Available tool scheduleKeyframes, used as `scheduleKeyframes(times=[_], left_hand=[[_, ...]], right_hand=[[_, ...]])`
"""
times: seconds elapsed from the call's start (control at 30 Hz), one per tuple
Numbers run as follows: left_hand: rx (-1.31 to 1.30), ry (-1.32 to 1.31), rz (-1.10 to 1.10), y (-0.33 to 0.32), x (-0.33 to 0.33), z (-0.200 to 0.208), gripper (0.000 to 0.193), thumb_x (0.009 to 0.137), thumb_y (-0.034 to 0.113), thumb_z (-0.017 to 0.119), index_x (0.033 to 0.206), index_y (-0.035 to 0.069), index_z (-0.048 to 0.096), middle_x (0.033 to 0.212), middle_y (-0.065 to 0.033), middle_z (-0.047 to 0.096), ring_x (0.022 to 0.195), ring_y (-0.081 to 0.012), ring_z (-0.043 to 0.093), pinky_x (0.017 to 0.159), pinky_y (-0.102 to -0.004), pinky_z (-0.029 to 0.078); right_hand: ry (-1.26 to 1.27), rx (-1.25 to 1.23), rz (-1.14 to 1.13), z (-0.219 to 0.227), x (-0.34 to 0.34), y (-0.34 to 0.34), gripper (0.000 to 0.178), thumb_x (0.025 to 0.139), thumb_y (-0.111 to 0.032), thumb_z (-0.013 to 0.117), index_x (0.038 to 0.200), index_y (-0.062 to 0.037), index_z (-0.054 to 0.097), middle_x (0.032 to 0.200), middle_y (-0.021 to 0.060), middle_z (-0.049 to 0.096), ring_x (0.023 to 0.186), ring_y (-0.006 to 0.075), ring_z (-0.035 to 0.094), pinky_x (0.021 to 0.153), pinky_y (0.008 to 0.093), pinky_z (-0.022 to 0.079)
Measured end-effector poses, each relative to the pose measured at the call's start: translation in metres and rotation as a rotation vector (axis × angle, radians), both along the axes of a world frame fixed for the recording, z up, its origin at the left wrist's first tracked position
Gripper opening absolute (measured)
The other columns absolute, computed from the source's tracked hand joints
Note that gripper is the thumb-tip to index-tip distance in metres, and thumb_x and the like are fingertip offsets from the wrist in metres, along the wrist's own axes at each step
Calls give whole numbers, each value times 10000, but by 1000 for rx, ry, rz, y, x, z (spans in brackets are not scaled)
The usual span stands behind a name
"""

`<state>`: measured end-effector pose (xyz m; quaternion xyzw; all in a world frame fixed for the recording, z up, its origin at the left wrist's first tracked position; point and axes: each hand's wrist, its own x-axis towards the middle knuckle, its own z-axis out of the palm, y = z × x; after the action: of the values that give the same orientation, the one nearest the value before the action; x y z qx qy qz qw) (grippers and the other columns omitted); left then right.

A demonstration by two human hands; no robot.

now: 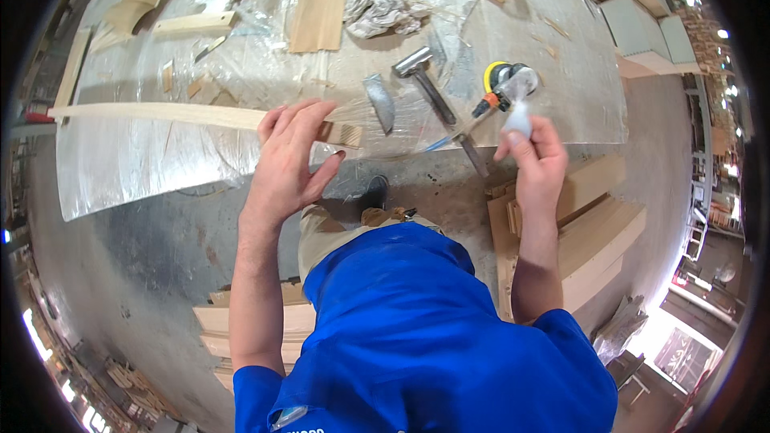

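A: What occupies the left of the view, hours being read from its centre?

B: At ten o'clock, a long pale wooden strip (176, 115) lies along the near side of a plastic-covered table (128, 172). Beyond it, nearer eleven, rests a small knife (210, 49).

A: And the left hand (293, 148)?

B: Also at ten o'clock, across the strip near its right end. Fingers and thumb are spread, the fingers over the wood; how firmly they press, one cannot tell.

A: Continue rightward.

B: Between eleven and twelve, a flat wooden board (319, 8); at twelve, a curved grey blade (379, 104), with crumpled plastic (383, 16) farther out. Towards one lies a hammer (433, 92); between one and two, a sander (497, 78) with a yellow-edged disc.

A: The right hand (536, 152)?

B: Between two and three o'clock, thumb and fingers pinching a small whitish object (519, 120), blurred and of uncertain kind, in front of the sander. Between three and four, below table height, stand stacked wooden panels (601, 236).
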<state>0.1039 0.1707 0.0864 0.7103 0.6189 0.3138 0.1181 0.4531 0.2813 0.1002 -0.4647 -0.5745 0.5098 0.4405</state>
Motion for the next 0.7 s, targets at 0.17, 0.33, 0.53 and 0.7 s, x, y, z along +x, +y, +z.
scheduleKeyframes(times=[0.17, 0.33, 0.53, 0.7], left_hand=[[10, 44, 50, 5, 8, -2, 709, 785, 180, 860, 1422, 70, 569, 1374, -154, 634, 1291, -325, 591, 1181, -482, 299], [41, 57, 24, 4, 5, -4, 606, 818, 260, 884, 1344, 90, 634, 1335, -123, 673, 1288, -311, 604, 1155, -471, 328], [58, 62, 10, 3, 3, -5, 503, 863, 321, 855, 1276, 96, 676, 1287, -90, 697, 1284, -297, 606, 1134, -465, 343], [65, 50, 0, 4, 3, -5, 472, 879, 317, 842, 1268, 102, 682, 1275, -85, 697, 1270, -287, 609, 1127, -463, 344]], right_hand=[[0, 90, -207, -7, 41, 22, 177, 1023, -89, 699, 1173, 5, 697, 945, 37, 721, 813, 105, 666, 754, 268, 536], [-96, 34, -9, -9, 18, -10, 153, 1019, -94, 709, 1142, -2, 709, 917, -5, 687, 802, 66, 621, 730, 241, 505], [-233, 152, 351, -4, -34, -40, 164, 945, -81, 754, 1077, 3, 707, 861, 48, 666, 751, 115, 595, 684, 277, 484], [-35, -46, 215, -9, -43, -46, 179, 956, -48, 738, 1120, 3, 688, 921, 12, 708, 814, 88, 640, 731, 265, 520]])
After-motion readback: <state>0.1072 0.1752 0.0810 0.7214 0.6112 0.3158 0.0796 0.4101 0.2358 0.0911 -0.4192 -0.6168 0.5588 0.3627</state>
